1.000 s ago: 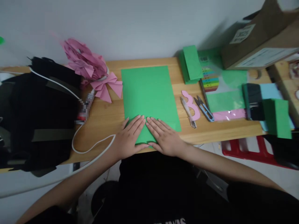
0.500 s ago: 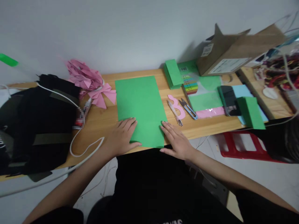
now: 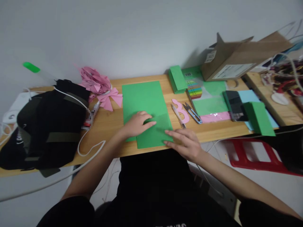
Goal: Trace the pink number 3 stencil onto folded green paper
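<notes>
A large green paper sheet (image 3: 143, 97) lies on the wooden table in front of me. Over its near part is a second green paper layer (image 3: 151, 138), set a little to the right; whether this is a separate sheet or a fold I cannot tell. My left hand (image 3: 140, 124) is on the paper's left side, thumb apart from the curved fingers. My right hand (image 3: 186, 143) touches the near right edge with fingers spread. A pink scalloped paper cutout (image 3: 181, 110), a pen (image 3: 177, 114) and blue-handled thread snips (image 3: 193, 113) lie right of the sheet.
Pink paper bows (image 3: 110, 97) and a black bag (image 3: 54, 126) are on the left. At the back right are a green paper stack (image 3: 177, 78) and a cardboard box (image 3: 229, 58). A phone (image 3: 235, 105) and folded green paper (image 3: 259, 118) lie farther right.
My left hand has moved right and inward over the paper. The near green layer now sits offset to the right. My right hand has lifted slightly, its fingers more spread.
</notes>
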A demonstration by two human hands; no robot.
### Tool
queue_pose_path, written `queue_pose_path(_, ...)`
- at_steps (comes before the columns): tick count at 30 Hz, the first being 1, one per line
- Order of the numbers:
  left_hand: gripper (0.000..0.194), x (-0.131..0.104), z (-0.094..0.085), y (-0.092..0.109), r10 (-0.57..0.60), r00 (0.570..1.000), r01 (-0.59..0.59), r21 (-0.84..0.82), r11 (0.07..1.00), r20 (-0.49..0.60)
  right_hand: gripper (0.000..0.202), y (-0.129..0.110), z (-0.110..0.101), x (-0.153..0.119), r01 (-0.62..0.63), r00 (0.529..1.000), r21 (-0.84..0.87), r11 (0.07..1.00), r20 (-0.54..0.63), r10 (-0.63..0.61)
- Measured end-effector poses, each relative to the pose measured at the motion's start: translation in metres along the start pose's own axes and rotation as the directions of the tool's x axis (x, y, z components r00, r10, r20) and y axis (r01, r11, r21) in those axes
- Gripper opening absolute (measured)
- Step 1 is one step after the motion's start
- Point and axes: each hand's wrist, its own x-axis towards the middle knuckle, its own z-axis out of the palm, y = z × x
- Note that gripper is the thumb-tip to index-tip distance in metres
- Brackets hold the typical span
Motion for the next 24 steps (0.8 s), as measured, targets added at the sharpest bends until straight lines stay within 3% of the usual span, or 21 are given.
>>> queue_pose_path(2, 0.041, 0.005, -0.004, -0.002, -0.02, 0.999, 0.024, -0.133, 0.991, 0.03, 0.025, 0.013, 0.004, 0.005, -0.106, 0.994, 0.05, 0.993, -0.013, 0.107)
queue_pose_path(4, 0.046, 0.008, -0.006, -0.003, -0.065, 0.997, 0.072, -0.251, 0.965, 0.036, 0.03, 0.03, 0.015, 0.01, -0.294, 0.955, 0.16, 0.942, 0.014, 0.296)
queue_pose_path(5, 0.048, 0.009, -0.005, -0.004, -0.092, 0.995, 0.097, -0.302, 0.948, 0.032, 0.035, 0.039, 0.021, 0.014, -0.431, 0.9, 0.239, 0.87, 0.048, 0.432)
queue_pose_path(7, 0.048, 0.011, -0.003, -0.005, -0.141, 0.99, 0.14, -0.392, 0.909, 0.026, 0.045, 0.057, 0.033, 0.023, -0.666, 0.736, 0.387, 0.637, 0.208, 0.644)
queue_pose_path(8, 0.048, 0.011, -0.002, -0.005, -0.161, 0.986, 0.159, -0.429, 0.889, 0.032, 0.051, 0.065, 0.038, 0.029, -0.738, 0.659, 0.424, 0.525, 0.291, 0.693)
queue_pose_path(10, 0.05, 0.014, -0.002, -0.005, -0.191, 0.98, 0.194, -0.487, 0.851, 0.057, 0.057, 0.078, 0.044, 0.043, -0.792, 0.596, 0.439, 0.425, 0.402, 0.695)
queue_pose_path(16, 0.049, 0.019, -0.015, -0.011, -0.235, 0.961, 0.276, -0.552, 0.787, 0.145, 0.037, 0.106, 0.049, 0.085, -0.816, 0.578, 0.454, 0.358, 0.653, 0.489)
queue_pose_path(19, 0.047, 0.024, -0.016, -0.013, -0.236, 0.96, 0.28, -0.551, 0.786, 0.152, 0.034, 0.11, 0.059, 0.096, -0.817, 0.577, 0.475, 0.328, 0.695, 0.43)
queue_pose_path(24, 0.048, 0.035, -0.005, -0.012, -0.256, 0.966, 0.237, -0.568, 0.788, 0.048, 0.031, 0.101, 0.08, 0.105, -0.802, 0.598, 0.513, 0.307, 0.681, 0.422)
